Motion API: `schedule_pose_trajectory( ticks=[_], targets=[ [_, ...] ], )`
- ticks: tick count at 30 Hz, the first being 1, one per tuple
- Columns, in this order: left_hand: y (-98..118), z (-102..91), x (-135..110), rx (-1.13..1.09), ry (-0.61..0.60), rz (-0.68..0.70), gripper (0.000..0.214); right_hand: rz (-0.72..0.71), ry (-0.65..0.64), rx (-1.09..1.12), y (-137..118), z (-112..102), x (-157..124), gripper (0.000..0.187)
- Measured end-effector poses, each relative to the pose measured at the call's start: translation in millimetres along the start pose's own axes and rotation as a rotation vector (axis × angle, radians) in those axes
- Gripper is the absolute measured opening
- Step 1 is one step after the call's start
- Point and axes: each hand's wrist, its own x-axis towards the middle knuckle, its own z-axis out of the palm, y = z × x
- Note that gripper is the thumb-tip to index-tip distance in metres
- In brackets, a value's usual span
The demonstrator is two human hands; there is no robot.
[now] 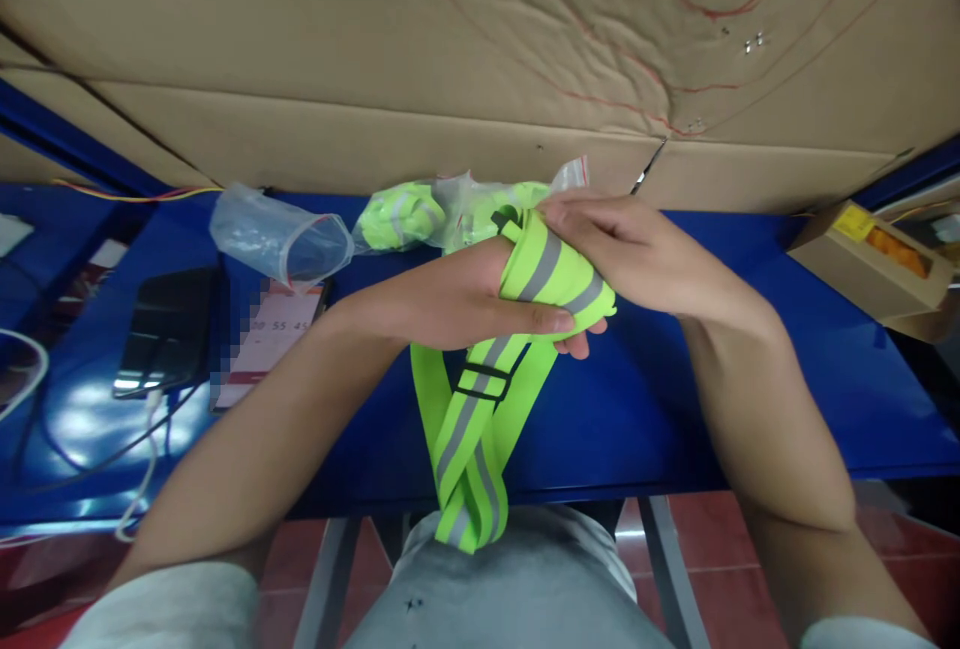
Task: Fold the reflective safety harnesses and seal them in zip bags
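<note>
A neon-yellow reflective strap point(551, 264) with grey stripes is wrapped in layers around the fingers of my left hand point(487, 304). My left thumb presses on the wrapped layers, and its fingertips show below them. My right hand point(630, 244) is closed over the upper right side of the wrap, its fingers partly hidden behind. The loose length of strap point(469, 429) hangs in loops over the table's front edge, with a black slide buckle point(482, 382) on it. A small black clip point(506, 221) shows at the top of the wrap.
Behind the hands lie bagged neon straps point(401, 216) and an open clear plastic bag point(262, 234). A black phone point(169, 329) with a cable and another device with a lit screen point(274, 334) lie left on the blue table point(637, 409). A cardboard box point(862, 264) stands right.
</note>
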Motion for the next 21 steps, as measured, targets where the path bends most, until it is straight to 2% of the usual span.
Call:
schedule_pose_trajectory(
  ticks=[2, 4, 6, 12, 14, 16, 18, 21],
  targets=[
    [-2, -0.2, 0, 0.026, 0.001, 0.007, 0.021, 0.02, -0.177, -0.003, -5, -2, -5, 0.04],
    [-5, -0.8, -1, 0.06, 0.0, 0.007, 0.024, 0.035, -0.261, -0.066, -9, -3, -8, 0.042],
    [-7, -1.8, -1, 0.077, -0.013, -0.002, 0.024, 0.031, -0.229, -0.166, -10, -2, -9, 0.049],
    [-9, -4.3, -1, -0.075, 0.061, -0.119, 0.019, -0.036, -0.179, -0.135, -5, 6, 1, 0.034],
    [-10, -3.7, -2, -0.185, 0.114, -0.164, 0.02, -0.03, -0.101, -0.145, -8, 7, 0, 0.034],
    [-12, -1.7, -1, -0.285, 0.144, -0.197, 0.021, -0.009, 0.044, -0.17, -14, 7, -4, 0.037],
    [-14, 1.6, 1, -0.337, 0.105, -0.205, 0.023, 0.021, 0.138, -0.14, -19, 4, -10, 0.042],
    [-17, 5.5, 4, -0.348, 0.03, -0.195, 0.026, 0.082, 0.106, 0.013, -21, 0, -15, 0.052]
  ],
)
